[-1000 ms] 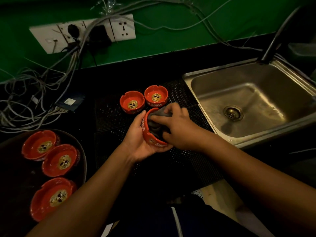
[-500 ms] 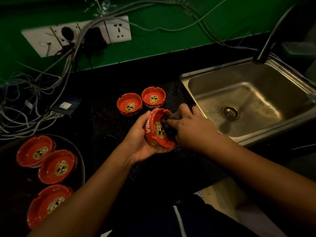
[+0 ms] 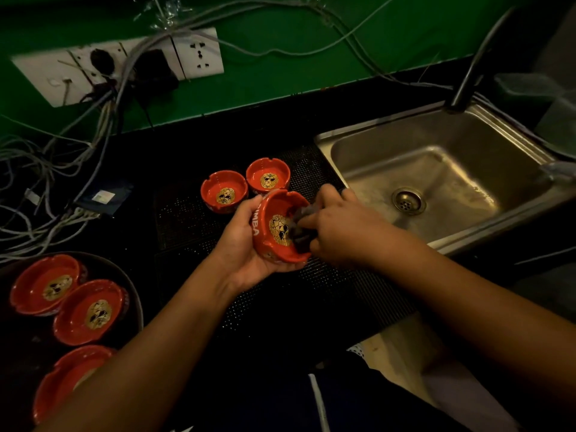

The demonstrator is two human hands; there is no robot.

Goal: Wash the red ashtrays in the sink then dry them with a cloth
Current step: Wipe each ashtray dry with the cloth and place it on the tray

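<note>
**Cloth goes into the bowl**

From the head camera: the left hand [image 3: 246, 244] cups a red ashtray [image 3: 274, 226] from below, fingers curled round its wall, above the black mat [image 3: 187, 219] just left of the sink [image 3: 367, 154]. The bowl tilts open to the right, straight at the right hand [image 3: 343, 232], which pinches a dark cloth [image 3: 297, 227] bunched inside it.

Bar back-counter: steel sink [image 3: 442, 169], branded ashtrays [image 3: 268, 177].
</note>
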